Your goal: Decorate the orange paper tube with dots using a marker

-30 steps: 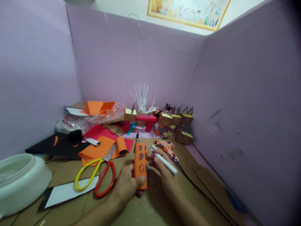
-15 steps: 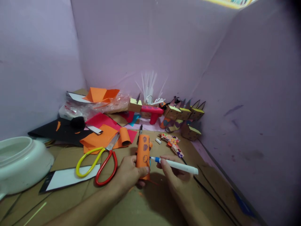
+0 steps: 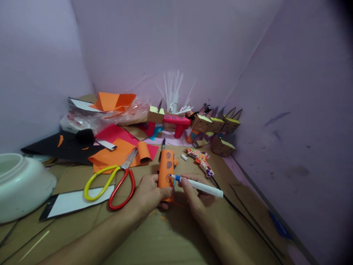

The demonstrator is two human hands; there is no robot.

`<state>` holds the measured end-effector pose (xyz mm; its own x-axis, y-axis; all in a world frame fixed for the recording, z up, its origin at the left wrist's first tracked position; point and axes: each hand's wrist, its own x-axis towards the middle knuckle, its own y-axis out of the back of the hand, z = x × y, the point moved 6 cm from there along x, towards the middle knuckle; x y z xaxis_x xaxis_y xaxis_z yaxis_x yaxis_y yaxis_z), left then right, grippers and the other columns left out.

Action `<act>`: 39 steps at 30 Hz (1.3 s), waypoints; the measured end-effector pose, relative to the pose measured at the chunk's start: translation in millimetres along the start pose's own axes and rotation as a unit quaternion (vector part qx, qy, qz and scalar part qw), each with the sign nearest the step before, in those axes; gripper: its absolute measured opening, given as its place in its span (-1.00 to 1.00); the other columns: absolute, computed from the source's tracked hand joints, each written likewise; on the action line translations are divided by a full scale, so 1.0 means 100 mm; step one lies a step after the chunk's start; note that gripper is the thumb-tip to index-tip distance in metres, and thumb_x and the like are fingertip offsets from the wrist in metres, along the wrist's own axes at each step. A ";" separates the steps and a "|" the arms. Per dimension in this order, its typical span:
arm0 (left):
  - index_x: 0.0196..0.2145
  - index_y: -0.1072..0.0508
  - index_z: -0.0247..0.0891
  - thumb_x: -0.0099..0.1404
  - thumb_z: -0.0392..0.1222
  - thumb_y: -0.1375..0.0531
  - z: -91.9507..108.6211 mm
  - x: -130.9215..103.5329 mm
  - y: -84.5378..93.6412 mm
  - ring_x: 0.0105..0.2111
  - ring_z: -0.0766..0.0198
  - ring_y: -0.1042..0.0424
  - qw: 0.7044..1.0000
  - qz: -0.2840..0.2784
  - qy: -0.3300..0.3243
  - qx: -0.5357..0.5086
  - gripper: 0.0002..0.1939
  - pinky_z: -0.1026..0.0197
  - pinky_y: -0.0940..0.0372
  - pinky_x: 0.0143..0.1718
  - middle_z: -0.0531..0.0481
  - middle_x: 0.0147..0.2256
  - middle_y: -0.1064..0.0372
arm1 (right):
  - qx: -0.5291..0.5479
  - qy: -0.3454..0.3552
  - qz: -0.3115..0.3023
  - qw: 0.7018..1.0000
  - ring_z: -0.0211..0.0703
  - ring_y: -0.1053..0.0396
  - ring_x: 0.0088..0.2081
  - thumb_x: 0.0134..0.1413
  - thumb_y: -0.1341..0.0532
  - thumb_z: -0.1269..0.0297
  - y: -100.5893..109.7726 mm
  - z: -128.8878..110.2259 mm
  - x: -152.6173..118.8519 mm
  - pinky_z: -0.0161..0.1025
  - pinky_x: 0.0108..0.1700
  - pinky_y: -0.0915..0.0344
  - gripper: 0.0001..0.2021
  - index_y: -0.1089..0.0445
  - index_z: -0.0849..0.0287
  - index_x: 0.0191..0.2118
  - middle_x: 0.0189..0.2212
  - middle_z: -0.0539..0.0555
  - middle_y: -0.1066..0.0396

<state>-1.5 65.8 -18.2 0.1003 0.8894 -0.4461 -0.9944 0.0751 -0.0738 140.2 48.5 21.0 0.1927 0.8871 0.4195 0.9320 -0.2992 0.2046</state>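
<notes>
An orange paper tube (image 3: 166, 165) with dark heart-like marks and a drawn outline is gripped near its lower end by my left hand (image 3: 152, 191), thumb across the front. My right hand (image 3: 197, 193) holds a white marker (image 3: 205, 188) with a blue collar, its tip at the outlined mark on the tube. Behind the tube lies a dark pen (image 3: 163, 144). A small white cap (image 3: 184, 157) rests to the tube's right. Scissors (image 3: 121, 176) with one yellow and one red handle lie left of my left hand.
A glue gun (image 3: 202, 160) in patterned wrap lies on the right, its black cord running forward. A white pot (image 3: 26, 189) stands at the left edge. Coloured paper sheets (image 3: 114, 152), a short orange roll (image 3: 143, 151) and cardboard animal figures (image 3: 203, 123) line the back.
The marker tip has moved from the tube's right edge onto the outlined mark. My left hand still grips the tube. The camera view has shifted slightly.
</notes>
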 end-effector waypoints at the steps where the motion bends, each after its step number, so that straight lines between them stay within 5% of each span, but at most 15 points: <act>1: -0.34 -0.44 -0.42 -0.06 -0.39 -0.28 0.00 0.00 0.00 -0.62 0.34 -0.38 1.000 0.001 0.003 0.002 -0.76 0.34 -0.33 -0.68 0.01 -0.53 -0.41 | 0.000 0.000 0.000 1.000 -0.17 -0.47 -0.50 0.04 -0.24 0.18 0.00 -0.01 0.00 -0.31 -0.44 -0.36 -0.82 -0.51 0.16 -0.41 -0.52 0.05 -0.52; 15: -0.34 -0.47 -0.42 -0.06 -0.36 -0.30 0.00 -0.01 0.00 -0.59 0.30 -0.42 1.000 -0.001 0.006 0.002 -0.76 0.32 -0.36 -0.65 -0.02 -0.50 -0.44 | -0.007 -0.031 -0.024 0.999 -0.23 -0.39 -0.60 0.03 -0.22 0.19 -0.03 0.06 -0.02 -0.37 -0.58 -0.28 -0.82 -0.48 0.17 -0.45 -0.62 0.01 -0.47; 39: -0.31 -0.45 -0.42 -0.05 -0.34 -0.29 -0.01 0.00 -0.01 -0.62 0.34 -0.38 1.000 -0.008 -0.005 0.008 -0.72 0.33 -0.33 -0.65 -0.01 -0.52 -0.43 | -0.003 -0.017 -0.045 0.999 -0.14 -0.48 -0.49 0.03 -0.23 0.18 -0.04 0.13 0.01 -0.30 -0.49 -0.37 -0.81 -0.54 0.16 -0.39 -0.51 0.07 -0.54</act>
<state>-0.6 65.3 -18.7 0.1153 0.8925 -0.4360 -0.9932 0.0957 -0.0667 140.5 54.8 9.3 0.1186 0.9219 0.3689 0.9443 -0.2196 0.2451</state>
